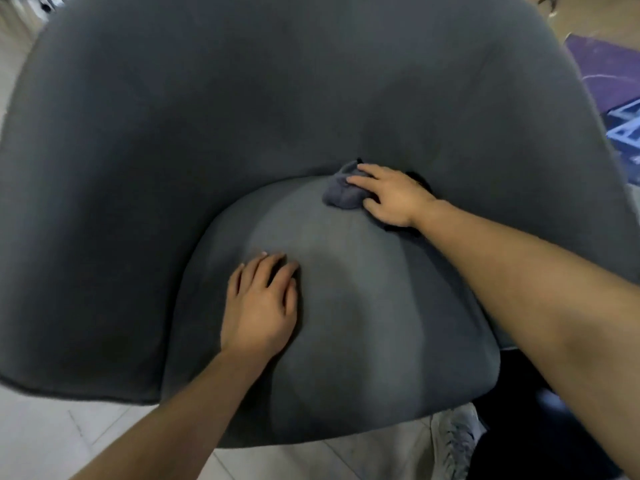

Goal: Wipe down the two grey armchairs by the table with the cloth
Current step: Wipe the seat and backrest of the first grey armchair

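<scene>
A grey armchair (173, 140) fills most of the view, its curved back wrapping round the rounded seat cushion (363, 323). A small bunched grey-blue cloth (341, 192) lies at the back of the cushion, near the seam with the backrest. My right hand (388, 195) presses on the cloth with fingers stretched over it, the thumb at its near edge. My left hand (263, 303) rests flat on the left part of the cushion, fingers slightly bent, holding nothing. Only one armchair is in view.
Pale tiled floor (52, 441) shows at the lower left. A grey sneaker (453, 441) stands below the seat's front edge. A purple mat (609, 67) and a blue-white lattice object (627, 129) lie at the right.
</scene>
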Demonstrator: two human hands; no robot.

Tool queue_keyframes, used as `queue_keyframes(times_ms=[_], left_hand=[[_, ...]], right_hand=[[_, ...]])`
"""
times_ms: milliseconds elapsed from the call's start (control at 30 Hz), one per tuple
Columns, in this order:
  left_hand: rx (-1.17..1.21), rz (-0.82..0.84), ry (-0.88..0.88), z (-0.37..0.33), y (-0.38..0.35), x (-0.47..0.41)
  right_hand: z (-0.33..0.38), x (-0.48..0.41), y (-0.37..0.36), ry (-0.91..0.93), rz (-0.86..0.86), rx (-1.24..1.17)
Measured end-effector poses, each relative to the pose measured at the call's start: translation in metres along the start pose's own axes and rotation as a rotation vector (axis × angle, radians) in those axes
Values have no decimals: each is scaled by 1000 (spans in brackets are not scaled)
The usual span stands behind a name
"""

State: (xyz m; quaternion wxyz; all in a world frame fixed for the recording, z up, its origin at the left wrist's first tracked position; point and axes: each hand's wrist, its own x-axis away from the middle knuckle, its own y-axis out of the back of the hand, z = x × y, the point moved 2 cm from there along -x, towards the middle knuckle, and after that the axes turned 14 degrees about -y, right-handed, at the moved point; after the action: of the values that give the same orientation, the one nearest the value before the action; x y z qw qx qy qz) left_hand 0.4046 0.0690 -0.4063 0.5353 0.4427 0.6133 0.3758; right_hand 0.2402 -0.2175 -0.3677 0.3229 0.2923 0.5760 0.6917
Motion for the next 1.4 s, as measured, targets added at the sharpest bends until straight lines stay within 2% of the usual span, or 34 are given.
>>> queue_keyframes(times_ms=[100,233,300,367,433,667,800,867,967,1067,1267,1400], left_hand=[[3,-16,-2,0,0,0],[95,-69,-9,-1,4,1],[265,-135,69,1,10,0],[477,-167,222,4,24,-1],[571,-168,296,2,38,2],[471,132,90,-33,71,55],[416,181,58,-50,82,74],[400,161,44,-60,85,77],[362,141,5,-69,83,71],[295,131,-51,-69,75,48],[187,-16,-47,-53,50,-20],[121,26,-57,-34,16,-36]], right_hand=[[5,9,-8,-31,-29,-102],[20,43,-1,19,-55,-126],[35,72,-4,79,-45,-133],[56,105,-8,152,-6,-149],[76,144,-10,211,38,-160],[106,293,-13,389,151,-135],[91,354,-25,504,245,-51],[80,368,-20,465,210,-38],[65,358,0,367,97,-110],[56,319,28,363,-31,-144],[40,179,88,248,-304,-156],[26,80,97,125,-332,-141]])
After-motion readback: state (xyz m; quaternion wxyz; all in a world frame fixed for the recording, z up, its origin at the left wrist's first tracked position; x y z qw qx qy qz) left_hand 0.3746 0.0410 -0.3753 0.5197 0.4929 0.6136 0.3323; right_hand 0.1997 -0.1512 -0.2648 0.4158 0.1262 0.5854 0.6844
